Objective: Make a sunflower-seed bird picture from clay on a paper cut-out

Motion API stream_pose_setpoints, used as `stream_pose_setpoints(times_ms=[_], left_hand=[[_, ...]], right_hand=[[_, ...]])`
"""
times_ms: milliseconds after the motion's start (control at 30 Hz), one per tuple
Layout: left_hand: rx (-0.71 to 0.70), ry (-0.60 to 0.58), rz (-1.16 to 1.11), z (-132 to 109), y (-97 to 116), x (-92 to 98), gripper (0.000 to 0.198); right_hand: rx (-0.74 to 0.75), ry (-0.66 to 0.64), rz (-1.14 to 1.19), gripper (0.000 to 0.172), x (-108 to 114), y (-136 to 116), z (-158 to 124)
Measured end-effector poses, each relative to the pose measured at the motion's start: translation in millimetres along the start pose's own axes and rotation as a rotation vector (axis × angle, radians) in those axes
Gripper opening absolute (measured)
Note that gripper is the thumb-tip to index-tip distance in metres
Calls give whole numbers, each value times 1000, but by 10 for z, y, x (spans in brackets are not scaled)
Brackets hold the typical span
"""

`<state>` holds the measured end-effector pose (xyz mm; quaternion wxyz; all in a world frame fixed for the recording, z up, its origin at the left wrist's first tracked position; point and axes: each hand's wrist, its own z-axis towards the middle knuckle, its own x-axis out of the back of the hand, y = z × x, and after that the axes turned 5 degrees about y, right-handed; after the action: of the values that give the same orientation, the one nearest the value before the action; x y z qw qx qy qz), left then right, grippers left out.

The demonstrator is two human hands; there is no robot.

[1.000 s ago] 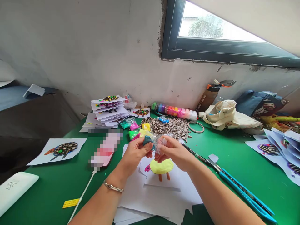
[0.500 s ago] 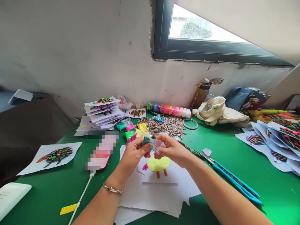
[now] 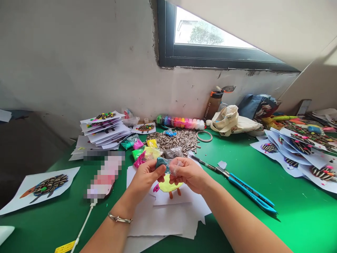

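One green worktop (image 3: pixel 229 225) spreads before me. Around my grip, white sheets (image 3: pixel 155 225) lie toward six o'clock and a heap of striped seeds (image 3: pixel 181 141) toward twelve. My right hand (image 3: pixel 191 174) and left hand (image 3: pixel 147 173) sit close together, partly hiding a yellow animal figure (image 3: pixel 166 186); the right pinches a clear plastic wrapper (image 3: pixel 173 169), the left holds teal clay (image 3: pixel 161 162).

Free: table strip (image 3: pixel 259 174) btwn blue tool (image 3: pixel 251 193) & R paper pile (image 3: pixel 305 156). Obstr.: clay bags (image 3: pixel 152 152), beyond L hand (image 3: pixel 147 175); seed heap (image 3: pixel 181 141), rear ctr.
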<state>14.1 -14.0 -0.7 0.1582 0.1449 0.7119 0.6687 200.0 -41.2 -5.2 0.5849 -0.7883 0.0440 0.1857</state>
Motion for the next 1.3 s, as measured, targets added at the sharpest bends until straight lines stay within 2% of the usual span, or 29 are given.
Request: stream_pose_setpoints(times_ms=[167, 400, 533, 800, 1000, 1300], left_hand=[[41, -42, -31, 7, -42, -4, 33], [7, -5, 30, 13, 20, -17, 31], [-17, 6, 82, 11, 0, -22, 30], [-29, 7, 118, 9, -19, -53, 34], [-73, 63, 188, -16, -16, -73, 37], [-64, 82, 243, 7, -94, -92, 39]], right_hand=[[71, -9, -115, 35, 94, -38, -15], [-30, -57, -56, 41, -7, 27, -3], [-72, -14, -28, 45, -51, 51, -5], [-76, -36, 85, 28, -42, 60, -18], [-84, 18, 56, 43, -79, 70, 15], [-88, 7, 65, 23, -29, 103, 40]])
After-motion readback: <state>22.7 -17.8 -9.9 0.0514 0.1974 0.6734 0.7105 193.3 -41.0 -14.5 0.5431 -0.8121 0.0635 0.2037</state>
